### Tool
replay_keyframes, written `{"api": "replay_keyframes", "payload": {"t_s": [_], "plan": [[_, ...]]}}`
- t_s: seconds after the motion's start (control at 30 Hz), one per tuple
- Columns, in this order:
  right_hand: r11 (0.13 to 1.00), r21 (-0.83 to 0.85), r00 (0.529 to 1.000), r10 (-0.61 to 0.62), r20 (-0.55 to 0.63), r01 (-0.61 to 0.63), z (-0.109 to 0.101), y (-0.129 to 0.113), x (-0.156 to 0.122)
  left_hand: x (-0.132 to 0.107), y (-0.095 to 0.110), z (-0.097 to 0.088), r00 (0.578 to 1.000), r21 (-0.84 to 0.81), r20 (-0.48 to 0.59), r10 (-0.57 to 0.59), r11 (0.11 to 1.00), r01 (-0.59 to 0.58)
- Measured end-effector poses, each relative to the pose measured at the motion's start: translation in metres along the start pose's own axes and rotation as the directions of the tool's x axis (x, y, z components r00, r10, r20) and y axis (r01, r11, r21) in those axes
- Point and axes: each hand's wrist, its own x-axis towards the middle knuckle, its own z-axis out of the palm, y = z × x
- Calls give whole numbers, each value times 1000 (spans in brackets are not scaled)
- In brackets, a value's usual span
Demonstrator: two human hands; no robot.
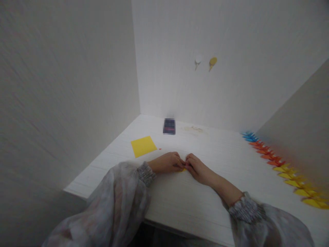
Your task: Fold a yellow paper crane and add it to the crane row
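Both of my hands meet over the middle of a white table (180,200). A small piece of yellow paper (182,170) shows between them, mostly covered by fingers. My left hand (171,162) is closed in a pinch on its left part. From the right, my right hand (196,168) pinches the same paper, its fingertips close to those of the left. How the paper is folded cannot be made out. A flat yellow square sheet (143,146) lies beyond my left forearm, with a tiny red scrap (160,149) beside its corner.
Along the right wall runs a row of folded paper figures, blue (249,136), orange-red (267,153) and yellow (299,183). A dark pixelated rectangle (169,126) is at the back. White (198,60) and yellow (213,61) hooks hang on the back wall. Another wall (102,85) bounds the left.
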Motion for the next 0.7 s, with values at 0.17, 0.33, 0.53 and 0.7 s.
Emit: {"api": "replay_keyframes", "payload": {"t_s": [0.17, 0.33, 0.53, 0.7], "plan": [[999, -24, 999, 29, 12, -29, 0, -1, 2, -3, 4, 2, 991, -26, -101, -83, 996, 81], [996, -58, 998, 65, 5, -65, 3, -2, 3, -3, 3, 8, 959, -137, -187, -211, 973, 187], [994, -67, 996, 88, 5, -88, 5, -1, 4, -2, -2, 13, 935, -194, -213, -284, 950, 245], [992, -58, 994, 108, -14, -109, 6, -2, 5, -2, -5, 17, 909, -235, -233, -345, 927, 291]]}}
